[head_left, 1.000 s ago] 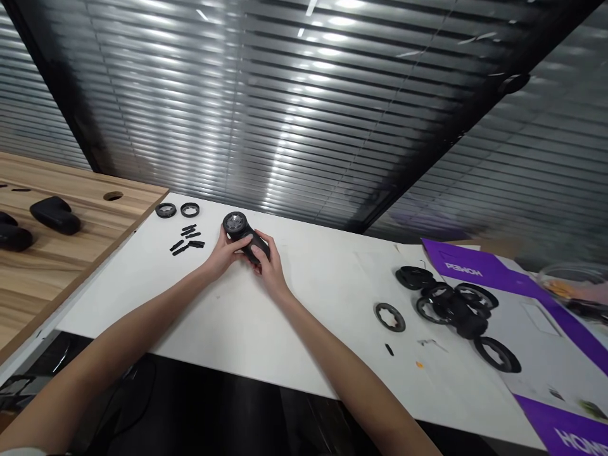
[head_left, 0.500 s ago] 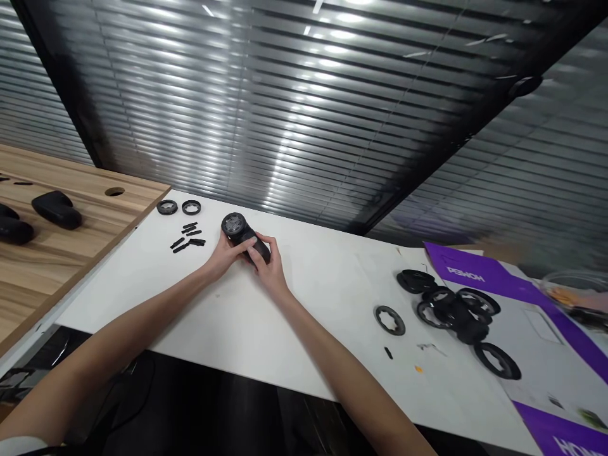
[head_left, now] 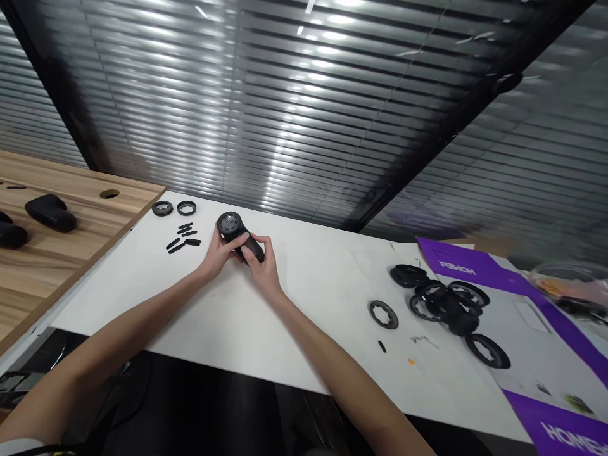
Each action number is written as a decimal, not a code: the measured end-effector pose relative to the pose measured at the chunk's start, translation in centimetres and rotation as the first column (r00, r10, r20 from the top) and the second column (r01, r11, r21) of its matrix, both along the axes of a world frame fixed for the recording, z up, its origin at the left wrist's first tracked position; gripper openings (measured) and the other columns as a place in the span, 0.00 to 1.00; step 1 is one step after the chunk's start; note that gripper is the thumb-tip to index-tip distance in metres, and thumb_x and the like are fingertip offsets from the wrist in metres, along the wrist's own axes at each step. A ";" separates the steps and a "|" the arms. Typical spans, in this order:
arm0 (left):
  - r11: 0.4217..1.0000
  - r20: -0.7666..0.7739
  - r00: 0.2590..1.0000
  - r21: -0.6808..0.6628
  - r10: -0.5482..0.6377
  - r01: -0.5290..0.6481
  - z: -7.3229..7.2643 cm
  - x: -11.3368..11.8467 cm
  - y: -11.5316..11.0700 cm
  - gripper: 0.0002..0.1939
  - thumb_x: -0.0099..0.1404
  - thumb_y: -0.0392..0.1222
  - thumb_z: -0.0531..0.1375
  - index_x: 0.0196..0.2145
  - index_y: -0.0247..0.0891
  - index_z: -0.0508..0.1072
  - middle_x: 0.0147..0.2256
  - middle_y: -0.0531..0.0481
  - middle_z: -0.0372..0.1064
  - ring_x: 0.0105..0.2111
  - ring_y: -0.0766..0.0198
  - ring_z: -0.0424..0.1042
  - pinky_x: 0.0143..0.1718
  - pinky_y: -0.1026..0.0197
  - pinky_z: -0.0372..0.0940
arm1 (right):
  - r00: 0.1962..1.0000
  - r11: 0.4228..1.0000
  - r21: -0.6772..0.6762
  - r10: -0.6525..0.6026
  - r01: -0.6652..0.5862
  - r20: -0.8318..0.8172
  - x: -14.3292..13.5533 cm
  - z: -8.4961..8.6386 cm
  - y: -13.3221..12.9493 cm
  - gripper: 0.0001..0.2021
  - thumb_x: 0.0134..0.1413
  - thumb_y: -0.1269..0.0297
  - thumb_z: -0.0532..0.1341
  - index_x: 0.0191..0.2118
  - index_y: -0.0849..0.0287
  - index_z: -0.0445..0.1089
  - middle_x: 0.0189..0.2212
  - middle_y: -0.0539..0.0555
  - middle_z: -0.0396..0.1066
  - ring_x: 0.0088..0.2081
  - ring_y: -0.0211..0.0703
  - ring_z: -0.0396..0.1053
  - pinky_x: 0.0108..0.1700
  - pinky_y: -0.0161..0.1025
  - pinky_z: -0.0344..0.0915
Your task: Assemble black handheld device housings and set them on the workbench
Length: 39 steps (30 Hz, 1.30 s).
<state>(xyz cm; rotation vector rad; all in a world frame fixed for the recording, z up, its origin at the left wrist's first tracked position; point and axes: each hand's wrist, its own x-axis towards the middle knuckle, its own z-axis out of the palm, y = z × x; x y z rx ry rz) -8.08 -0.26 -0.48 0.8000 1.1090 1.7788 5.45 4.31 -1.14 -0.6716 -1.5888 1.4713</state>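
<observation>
A black fabric shaver (head_left: 253, 247) with a round metal mesh head is held over the white table (head_left: 304, 278), its head pointing up and to the left. My left hand (head_left: 221, 253) grips it just below the head, thumb across the body. Around the lower end of the handle, my right hand (head_left: 263, 263) is closed with its thumb on top. The fingers underneath are partly hidden. Left of the hands lie several small black strips (head_left: 183, 239). Behind them are two black rings, one (head_left: 162, 208) beside the other (head_left: 187, 208).
To the right, a loose ring (head_left: 383, 315) lies near a pile of black rings and housings (head_left: 451, 307). A purple and white printed box (head_left: 479, 269) is beneath part of it. Black handle shells (head_left: 51, 213) rest on the wooden table (head_left: 57, 259) at left. Slatted blinds stand behind.
The view has shifted slightly, so the table items appear a little further left or higher. Both hands keep their hold on the fabric shaver, with little change in grip.
</observation>
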 end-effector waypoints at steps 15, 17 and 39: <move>0.997 -0.093 0.996 0.078 -0.003 0.010 -0.2 -0.6 0.7 0.49 0.51 0.49 0.79 0.65 0.46 0.63 0.52 0.42 0.74 0.43 0.53 0.80 0.45 0.49 0.79 | 0.987 0.935 -0.355 -0.035 -0.024 -0.159 -0.2 0.6 2.7 0.25 0.55 0.35 0.61 0.33 0.55 0.65 0.20 0.49 0.66 0.18 0.39 0.63 0.18 0.36 0.57; 0.997 -0.091 0.996 0.082 0.007 0.000 -0.2 -0.9 0.9 0.47 0.52 0.49 0.78 0.66 0.47 0.65 0.52 0.43 0.73 0.43 0.54 0.80 0.46 0.50 0.78 | 0.990 0.944 -0.330 -0.042 -0.005 -0.136 -0.2 0.6 2.5 0.25 0.56 0.35 0.62 0.35 0.56 0.68 0.21 0.49 0.68 0.18 0.39 0.65 0.18 0.36 0.59; 0.991 -0.151 0.986 0.110 -0.065 0.082 0.7 -1.8 0.6 0.43 0.49 0.43 0.79 0.61 0.48 0.72 0.53 0.44 0.73 0.43 0.55 0.79 0.43 0.56 0.77 | 0.989 0.975 -0.176 0.116 -0.132 -0.096 0.3 0.2 2.5 0.25 0.50 0.39 0.71 0.39 0.53 0.64 0.36 0.47 0.72 0.26 0.39 0.75 0.24 0.35 0.69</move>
